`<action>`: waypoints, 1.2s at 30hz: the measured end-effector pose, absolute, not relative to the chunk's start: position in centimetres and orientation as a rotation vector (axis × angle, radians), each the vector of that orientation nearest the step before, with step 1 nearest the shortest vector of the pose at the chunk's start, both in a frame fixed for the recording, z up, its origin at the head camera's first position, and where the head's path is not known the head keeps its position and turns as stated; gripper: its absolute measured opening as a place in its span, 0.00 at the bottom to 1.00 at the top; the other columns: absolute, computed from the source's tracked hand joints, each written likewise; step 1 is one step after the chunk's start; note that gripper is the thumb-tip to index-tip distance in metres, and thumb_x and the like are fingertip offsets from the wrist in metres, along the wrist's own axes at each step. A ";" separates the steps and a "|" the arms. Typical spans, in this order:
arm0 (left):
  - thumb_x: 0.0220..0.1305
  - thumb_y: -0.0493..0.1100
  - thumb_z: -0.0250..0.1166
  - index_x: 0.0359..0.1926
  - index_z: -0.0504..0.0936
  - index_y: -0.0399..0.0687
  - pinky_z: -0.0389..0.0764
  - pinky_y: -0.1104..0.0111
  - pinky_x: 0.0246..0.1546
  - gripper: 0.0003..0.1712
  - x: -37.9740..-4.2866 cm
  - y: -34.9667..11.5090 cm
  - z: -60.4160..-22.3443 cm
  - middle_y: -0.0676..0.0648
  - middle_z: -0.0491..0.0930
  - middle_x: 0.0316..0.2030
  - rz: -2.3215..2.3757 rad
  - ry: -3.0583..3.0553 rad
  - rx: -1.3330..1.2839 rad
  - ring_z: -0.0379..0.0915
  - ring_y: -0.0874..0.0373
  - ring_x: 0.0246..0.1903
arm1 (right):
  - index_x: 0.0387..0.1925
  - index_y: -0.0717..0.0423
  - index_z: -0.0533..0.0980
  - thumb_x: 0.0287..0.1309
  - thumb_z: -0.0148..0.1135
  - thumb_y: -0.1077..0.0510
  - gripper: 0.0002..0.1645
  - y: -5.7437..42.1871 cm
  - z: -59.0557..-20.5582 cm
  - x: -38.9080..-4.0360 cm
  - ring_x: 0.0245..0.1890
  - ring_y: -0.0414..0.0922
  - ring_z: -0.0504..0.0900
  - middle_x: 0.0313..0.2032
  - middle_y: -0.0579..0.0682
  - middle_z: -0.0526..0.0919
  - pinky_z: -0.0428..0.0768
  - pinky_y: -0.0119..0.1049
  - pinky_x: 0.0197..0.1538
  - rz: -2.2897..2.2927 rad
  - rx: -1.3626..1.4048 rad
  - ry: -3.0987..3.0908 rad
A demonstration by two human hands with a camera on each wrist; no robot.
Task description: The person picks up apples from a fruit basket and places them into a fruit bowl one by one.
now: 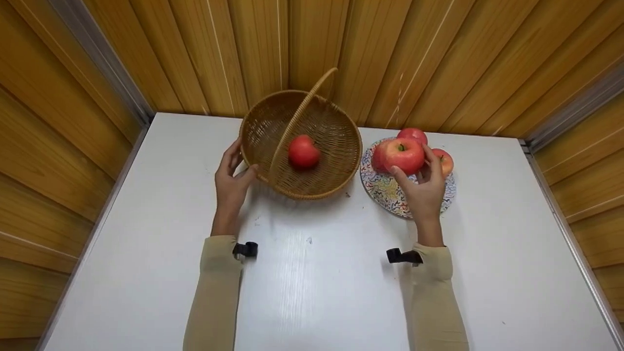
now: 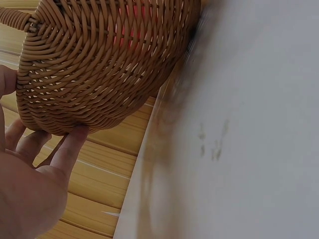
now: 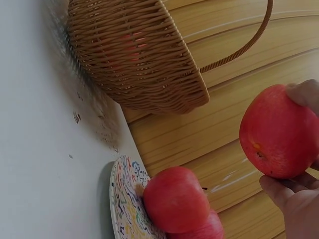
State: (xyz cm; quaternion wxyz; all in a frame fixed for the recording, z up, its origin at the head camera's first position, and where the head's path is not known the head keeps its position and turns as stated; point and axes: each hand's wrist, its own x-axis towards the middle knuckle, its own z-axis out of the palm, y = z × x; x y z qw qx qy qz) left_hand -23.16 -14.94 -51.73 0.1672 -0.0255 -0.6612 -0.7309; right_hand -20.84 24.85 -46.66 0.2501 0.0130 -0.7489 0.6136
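A brown wicker basket [image 1: 336, 170] with an arched handle stands on the white table, one red apple [image 1: 304, 152] inside it. My left hand [image 1: 231, 183] holds the basket's left rim, thumb at the near edge and fingers along the outer wall [image 2: 75, 89]. Over the patterned plate [image 1: 385, 195], my right hand [image 1: 425, 187] grips a red apple [image 1: 403, 156] between thumb and fingers. In the right wrist view this held apple [image 3: 279, 132] is raised off the plate. Several other apples [image 3: 175, 199] lie on the plate, partly hidden by the held one and the hand.
Wood-panelled walls [image 1: 380, 58] rise behind the table and on both sides. The basket stands close to the table's back edge, with the plate just right of it. The white tabletop [image 1: 302, 292] extends toward me between the forearms.
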 end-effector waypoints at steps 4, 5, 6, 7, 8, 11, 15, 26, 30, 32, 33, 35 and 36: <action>0.68 0.32 0.70 0.78 0.72 0.53 0.80 0.53 0.63 0.39 -23.1 -14.8 -51.7 0.51 0.73 0.73 -2.073 -1.880 -0.072 0.67 0.53 0.72 | 0.76 0.60 0.67 0.60 0.80 0.58 0.47 25.7 -46.8 -20.8 0.70 0.51 0.74 0.69 0.53 0.72 0.74 0.41 0.70 1.655 -0.027 -2.034; 0.68 0.32 0.70 0.78 0.72 0.53 0.80 0.53 0.63 0.39 -23.1 -14.8 -51.7 0.51 0.72 0.73 -2.071 -1.883 -0.070 0.67 0.52 0.72 | 0.76 0.60 0.67 0.59 0.80 0.58 0.47 25.8 -46.8 -20.8 0.70 0.50 0.73 0.69 0.52 0.73 0.74 0.41 0.70 1.650 -0.041 -2.031; 0.68 0.32 0.70 0.78 0.71 0.53 0.80 0.53 0.63 0.39 -23.1 -14.8 -51.7 0.51 0.72 0.73 -2.073 -1.885 -0.068 0.67 0.52 0.72 | 0.76 0.59 0.67 0.59 0.80 0.58 0.47 26.0 -46.8 -20.8 0.70 0.50 0.73 0.70 0.52 0.73 0.74 0.41 0.70 1.649 -0.057 -2.027; 0.68 0.32 0.70 0.78 0.71 0.53 0.80 0.53 0.63 0.39 -23.2 -14.8 -51.6 0.51 0.72 0.73 -2.076 -1.887 -0.065 0.67 0.53 0.72 | 0.76 0.59 0.68 0.59 0.81 0.58 0.47 26.2 -46.9 -20.7 0.69 0.49 0.74 0.70 0.52 0.73 0.75 0.41 0.70 1.648 -0.073 -2.025; 0.68 0.32 0.70 0.78 0.71 0.53 0.80 0.53 0.63 0.39 -23.2 -14.8 -51.6 0.51 0.72 0.73 -2.079 -1.890 -0.061 0.67 0.53 0.72 | 0.76 0.58 0.67 0.59 0.81 0.58 0.48 26.4 -46.9 -20.7 0.69 0.49 0.74 0.70 0.51 0.74 0.76 0.41 0.69 1.642 -0.093 -2.030; 0.68 0.32 0.70 0.78 0.71 0.52 0.80 0.53 0.63 0.40 -23.1 -14.8 -51.6 0.50 0.72 0.74 -2.095 -1.886 -0.056 0.67 0.53 0.72 | 0.77 0.56 0.67 0.59 0.81 0.56 0.48 26.8 -47.1 -20.7 0.66 0.48 0.76 0.70 0.50 0.75 0.80 0.40 0.65 1.629 -0.140 -2.038; 0.68 0.31 0.70 0.78 0.70 0.50 0.80 0.53 0.63 0.40 -23.2 -14.7 -51.7 0.48 0.72 0.74 -2.113 -1.870 -0.043 0.67 0.51 0.72 | 0.77 0.54 0.67 0.59 0.81 0.54 0.49 27.3 -47.4 -20.8 0.62 0.48 0.78 0.70 0.50 0.76 0.81 0.38 0.63 1.617 -0.183 -2.046; 0.67 0.27 0.66 0.78 0.69 0.41 0.79 0.52 0.64 0.39 -22.0 -14.4 -49.4 0.42 0.72 0.73 -2.129 -1.855 -0.045 0.66 0.47 0.72 | 0.78 0.56 0.65 0.60 0.80 0.56 0.49 28.3 -48.3 -20.8 0.71 0.48 0.71 0.72 0.53 0.73 0.73 0.40 0.71 1.663 -0.252 -2.026; 0.67 0.28 0.67 0.78 0.69 0.40 0.78 0.52 0.65 0.39 -21.6 -14.3 -48.8 0.41 0.72 0.73 -2.130 -1.852 -0.052 0.66 0.47 0.72 | 0.78 0.59 0.64 0.59 0.81 0.58 0.51 28.5 -48.9 -20.9 0.72 0.49 0.69 0.73 0.54 0.70 0.71 0.37 0.72 1.689 -0.296 -2.034; 0.67 0.28 0.67 0.78 0.69 0.40 0.78 0.51 0.65 0.39 -21.6 -14.4 -48.8 0.41 0.72 0.73 -2.131 -1.851 -0.052 0.66 0.47 0.72 | 0.77 0.62 0.63 0.58 0.81 0.59 0.51 28.5 -49.2 -21.0 0.73 0.50 0.69 0.74 0.56 0.70 0.70 0.37 0.72 1.691 -0.303 -2.040; 0.67 0.28 0.67 0.78 0.69 0.40 0.77 0.51 0.65 0.39 -21.7 -14.4 -48.9 0.41 0.72 0.73 -2.131 -1.853 -0.050 0.66 0.47 0.72 | 0.77 0.62 0.63 0.58 0.81 0.59 0.51 28.6 -49.4 -21.0 0.73 0.50 0.69 0.74 0.56 0.70 0.70 0.36 0.72 1.693 -0.311 -2.044; 0.67 0.29 0.67 0.78 0.69 0.40 0.77 0.50 0.66 0.39 -21.7 -14.4 -48.9 0.41 0.72 0.73 -2.129 -1.856 -0.048 0.66 0.47 0.72 | 0.77 0.63 0.63 0.58 0.81 0.60 0.51 28.6 -49.6 -21.0 0.72 0.51 0.70 0.73 0.57 0.70 0.71 0.36 0.72 1.696 -0.317 -2.050; 0.67 0.28 0.67 0.78 0.69 0.40 0.77 0.50 0.66 0.39 -21.6 -14.4 -48.8 0.42 0.72 0.74 -2.127 -1.859 -0.046 0.66 0.46 0.72 | 0.77 0.63 0.63 0.58 0.81 0.60 0.51 28.6 -49.7 -21.0 0.72 0.51 0.70 0.73 0.58 0.70 0.71 0.37 0.72 1.693 -0.324 -2.057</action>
